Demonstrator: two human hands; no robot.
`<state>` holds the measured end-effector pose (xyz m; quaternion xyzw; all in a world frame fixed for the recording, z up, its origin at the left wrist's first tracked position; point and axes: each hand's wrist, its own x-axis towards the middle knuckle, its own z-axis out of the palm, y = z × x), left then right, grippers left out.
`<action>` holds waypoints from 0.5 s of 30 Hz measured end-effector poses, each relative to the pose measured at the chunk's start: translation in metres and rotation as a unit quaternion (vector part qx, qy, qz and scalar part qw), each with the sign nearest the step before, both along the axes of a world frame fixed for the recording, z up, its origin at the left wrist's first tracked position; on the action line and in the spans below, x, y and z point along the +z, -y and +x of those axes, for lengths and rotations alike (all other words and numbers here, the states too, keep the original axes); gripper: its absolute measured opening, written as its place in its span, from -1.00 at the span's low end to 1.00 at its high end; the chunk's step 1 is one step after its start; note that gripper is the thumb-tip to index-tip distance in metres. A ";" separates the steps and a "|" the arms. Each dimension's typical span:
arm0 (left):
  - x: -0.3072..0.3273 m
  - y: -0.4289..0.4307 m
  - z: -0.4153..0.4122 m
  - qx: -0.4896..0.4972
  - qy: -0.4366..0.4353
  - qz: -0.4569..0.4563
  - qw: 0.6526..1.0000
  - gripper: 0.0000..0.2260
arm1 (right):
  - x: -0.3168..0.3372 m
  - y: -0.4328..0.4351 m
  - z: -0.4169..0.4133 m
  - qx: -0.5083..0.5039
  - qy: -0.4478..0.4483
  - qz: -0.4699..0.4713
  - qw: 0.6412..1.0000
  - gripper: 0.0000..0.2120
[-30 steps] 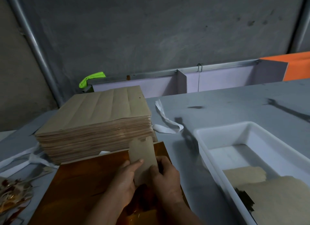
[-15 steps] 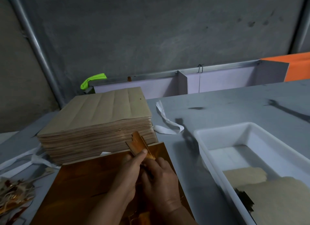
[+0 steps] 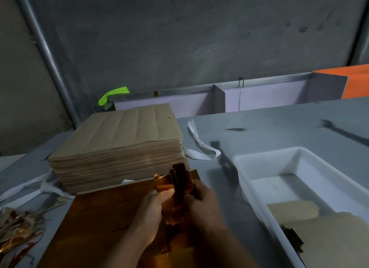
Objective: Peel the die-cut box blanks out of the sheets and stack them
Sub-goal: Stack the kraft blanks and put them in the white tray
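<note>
Sitting between left hand [image 3: 151,209] and right hand [image 3: 201,200] (both pinching): copper blank [image 3: 178,181]

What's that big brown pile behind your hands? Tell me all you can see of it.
The pile is a thick stack of tan, cardboard-like sheets, edges roughly squared. Its top sheet shows parallel crease lines and a small dark dot. It sits flat on the grey table, beyond the coppery sheet. White paper strips lie beside it.
</note>
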<state>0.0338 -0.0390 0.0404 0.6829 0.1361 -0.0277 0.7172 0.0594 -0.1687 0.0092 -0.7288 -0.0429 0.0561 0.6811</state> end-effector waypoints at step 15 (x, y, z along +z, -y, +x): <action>-0.024 0.013 0.009 0.094 -0.051 -0.114 0.988 -0.93 | -0.018 0.001 -0.005 -0.031 -0.022 0.036 0.999 -0.73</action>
